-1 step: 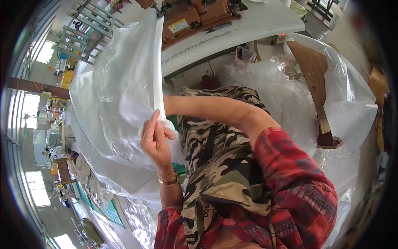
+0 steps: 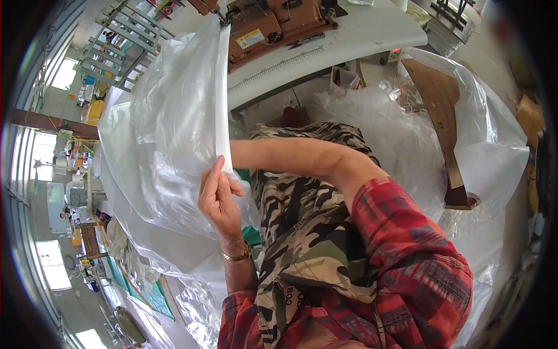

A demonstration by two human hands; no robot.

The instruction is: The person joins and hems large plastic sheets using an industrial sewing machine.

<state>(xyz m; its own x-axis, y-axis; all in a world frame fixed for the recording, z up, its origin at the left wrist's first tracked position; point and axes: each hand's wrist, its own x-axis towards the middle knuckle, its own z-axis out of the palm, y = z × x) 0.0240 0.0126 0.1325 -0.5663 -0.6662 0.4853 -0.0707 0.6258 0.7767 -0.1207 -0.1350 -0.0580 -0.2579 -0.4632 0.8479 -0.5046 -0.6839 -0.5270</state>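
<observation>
A large translucent white plastic sheet (image 2: pixel 174 116) hangs on the left side. Its folded white edge (image 2: pixel 222 93) runs in a narrow strip from the brown sewing machine (image 2: pixel 273 29) down to my left hand (image 2: pixel 220 198). The fingers of that hand are pinched on the lower end of the strip, the index finger lying along it. My right forearm (image 2: pixel 290 154) reaches across to the left and passes behind the strip. The sheet hides my right hand, so its fingers do not show. Camouflage cloth (image 2: pixel 314 215) covers my lap.
The machine stands on a pale table (image 2: pixel 360 35) with a ruler scale along its front. Dark tweezers (image 2: pixel 306 40) lie beside the machine. To the right are heaped clear plastic (image 2: pixel 389 128) and a brown flat pattern piece (image 2: pixel 439 104). A grey metal rack (image 2: pixel 125 35) stands far left.
My right forearm and elbow have shifted slightly. The loose fold of sheet beside my left fingers has dropped back, and the sheet's creases have moved a little. My left hand stays nearly in place.
</observation>
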